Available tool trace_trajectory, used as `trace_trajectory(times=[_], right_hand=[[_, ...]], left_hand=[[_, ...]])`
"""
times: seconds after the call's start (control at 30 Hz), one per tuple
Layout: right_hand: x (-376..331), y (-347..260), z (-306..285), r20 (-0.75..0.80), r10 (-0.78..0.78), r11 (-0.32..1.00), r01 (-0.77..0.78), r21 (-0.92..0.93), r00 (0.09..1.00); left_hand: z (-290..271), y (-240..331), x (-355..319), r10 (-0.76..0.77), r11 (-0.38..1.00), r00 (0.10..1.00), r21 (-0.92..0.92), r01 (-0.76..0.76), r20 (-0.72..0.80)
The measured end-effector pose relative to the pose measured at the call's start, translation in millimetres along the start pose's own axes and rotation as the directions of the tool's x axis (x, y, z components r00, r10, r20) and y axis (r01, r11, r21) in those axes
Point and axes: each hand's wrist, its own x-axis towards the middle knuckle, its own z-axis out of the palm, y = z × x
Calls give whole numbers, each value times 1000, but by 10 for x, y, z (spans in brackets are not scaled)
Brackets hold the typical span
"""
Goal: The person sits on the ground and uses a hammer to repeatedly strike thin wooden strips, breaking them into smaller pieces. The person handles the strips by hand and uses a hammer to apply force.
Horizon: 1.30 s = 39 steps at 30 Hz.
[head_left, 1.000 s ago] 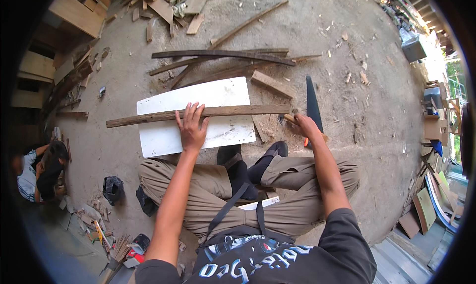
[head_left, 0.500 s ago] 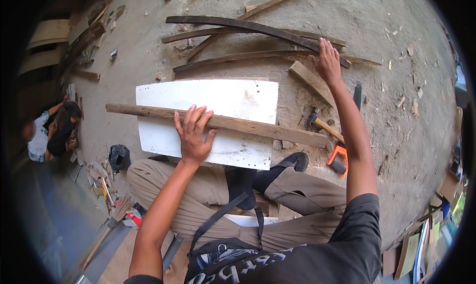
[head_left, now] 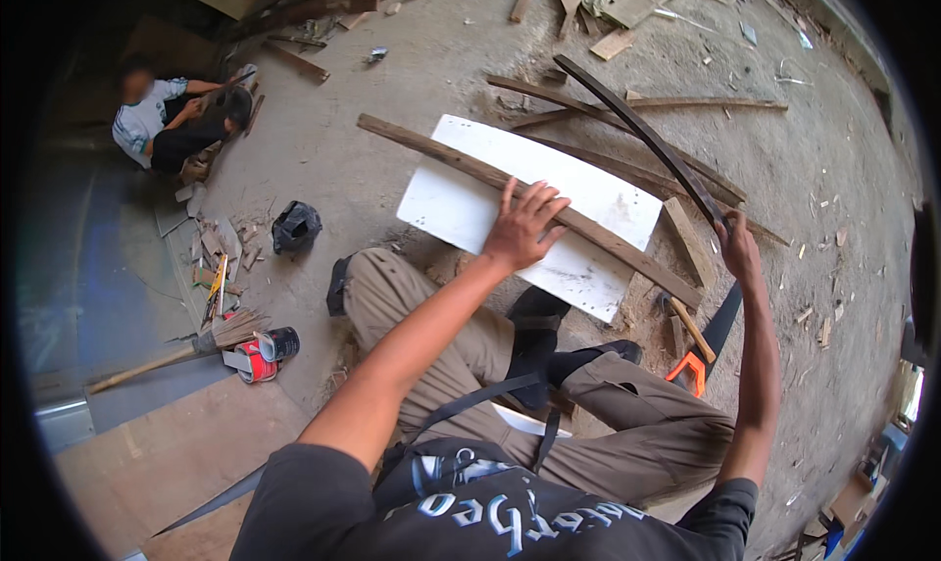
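Note:
My left hand [head_left: 524, 230] lies with fingers spread over a brown wooden strip [head_left: 598, 236], which rests slantwise across a white board [head_left: 461, 203] on the ground in front of my legs. Out to the right, my right hand [head_left: 740, 249] is closed round the near end of a dark curved wooden strip [head_left: 637, 125]. That strip reaches away to the far left, over several other wooden strips [head_left: 706, 102]. A short wood block [head_left: 689, 243] lies between the board and my right hand.
A hammer [head_left: 692, 328] and an orange-handled handsaw [head_left: 720, 336] lie near my right knee. To the left are a black bag [head_left: 296, 228], a broom [head_left: 201, 343], a red can [head_left: 257, 363] and wood scraps. Another person [head_left: 162, 120] sits at the far left.
My right hand has closed on the dark strip's near end, and the strip now slants more steeply over the others. My left hand stays on the brown strip. The view has turned leftward.

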Motion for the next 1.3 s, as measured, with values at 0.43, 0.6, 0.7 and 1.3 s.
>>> trace_trajectory(times=[0.43,0.6,0.7,1.3], right_hand=[[-1242,-1107,-1102,-104,16,999,-21,-43,994],[-1609,-1106,-855,-77,-84,996,84,-5,993],[-1730,-1103,-610,-34,-117,993,117,-5,993],[-2045,-1164,-369,-504,194,980,-192,57,841]], left_hand=[[135,729,-118,-12,927,973,-368,-77,-232],[-284,-338,-416,-494,802,711,-578,150,-500],[-603,-1294,-564,-732,680,472,-560,473,-491],[-659,-3118,-16,-844,288,534,-797,530,51]])
